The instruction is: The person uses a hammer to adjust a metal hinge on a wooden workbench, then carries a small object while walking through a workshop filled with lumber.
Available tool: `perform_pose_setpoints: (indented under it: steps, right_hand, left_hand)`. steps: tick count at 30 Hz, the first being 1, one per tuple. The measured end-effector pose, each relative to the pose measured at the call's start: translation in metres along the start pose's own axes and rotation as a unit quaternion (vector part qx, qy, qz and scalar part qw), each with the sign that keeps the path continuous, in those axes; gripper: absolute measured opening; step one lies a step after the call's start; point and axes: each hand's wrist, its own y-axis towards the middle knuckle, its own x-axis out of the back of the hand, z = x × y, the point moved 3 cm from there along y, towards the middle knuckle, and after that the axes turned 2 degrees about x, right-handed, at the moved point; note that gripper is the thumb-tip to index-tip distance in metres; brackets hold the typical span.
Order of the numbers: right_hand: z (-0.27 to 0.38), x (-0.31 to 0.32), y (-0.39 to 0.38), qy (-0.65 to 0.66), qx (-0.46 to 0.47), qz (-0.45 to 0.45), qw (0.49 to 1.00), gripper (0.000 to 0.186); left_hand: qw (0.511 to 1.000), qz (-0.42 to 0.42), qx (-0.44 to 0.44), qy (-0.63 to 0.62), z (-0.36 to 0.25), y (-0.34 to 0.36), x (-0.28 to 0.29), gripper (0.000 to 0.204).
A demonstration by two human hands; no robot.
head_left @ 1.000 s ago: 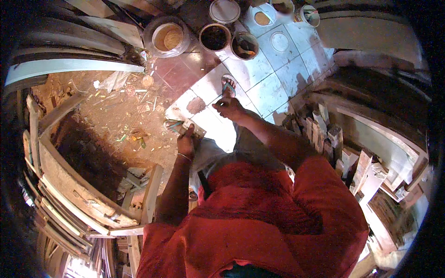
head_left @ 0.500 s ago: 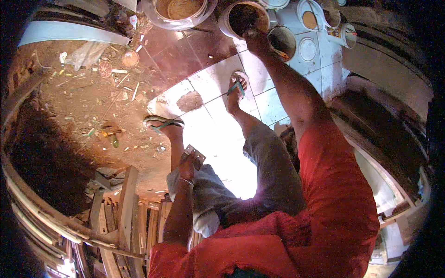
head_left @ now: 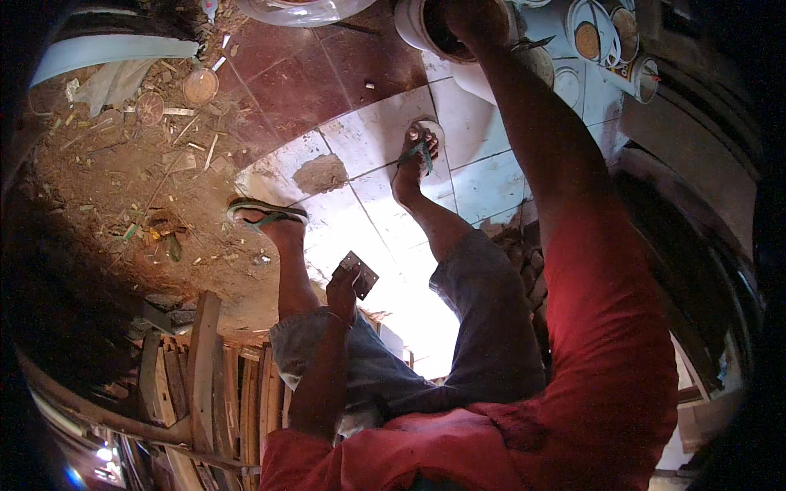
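Note:
My left hand (head_left: 343, 296) is closed on a small, flat metal hinge (head_left: 360, 272) with screw holes, held above my left knee. At the top, my right arm stretches forward and my right hand (head_left: 471, 23) dips into a white bucket (head_left: 409, 34) with a dark inside. Its fingers are lost in shadow there, so what they touch is hidden. Right beside that bucket stands another pale bucket (head_left: 536, 65), partly behind my forearm, with a dark pointed tool (head_left: 534, 42) jutting from it.
Small buckets (head_left: 647, 80) stand at the far right, and a clear plastic basin (head_left: 303, 11) at the top. Wood scraps and a round lid (head_left: 201, 86) litter the dirt floor to the left. Upright planks (head_left: 203, 352) lean at the lower left. My sandalled feet rest nearby.
My left hand has lifted slightly with the hinge and turned it. My right hand has gone deeper into the bucket, which now looks tilted. The view has shifted somewhat.

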Motion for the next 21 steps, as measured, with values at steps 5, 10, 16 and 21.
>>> perform_pose_setpoints:
  steps: [5,10,16,21]
  right_hand:
    - [-0.026,0.061,-0.052,0.174,-0.012,-0.108,0.979,0.024]
    - [-0.016,0.126,-0.095,0.326,-0.081,-0.114,0.935,0.034]
    - [0.021,0.175,-0.112,0.466,-0.119,-0.12,0.869,0.039]
    - [0.087,0.223,-0.105,0.676,-0.234,-0.078,0.694,0.036]
  left_hand:
    - [0.999,0.015,-0.036,-0.002,-0.044,-0.03,-0.02,0.017]
    - [0.998,0.05,-0.04,0.026,-0.06,-0.038,-0.013,0.03]
    - [0.996,0.054,-0.051,0.047,-0.092,-0.066,-0.014,0.033]
    - [0.988,0.118,-0.091,-0.045,-0.094,-0.076,-0.002,0.033]
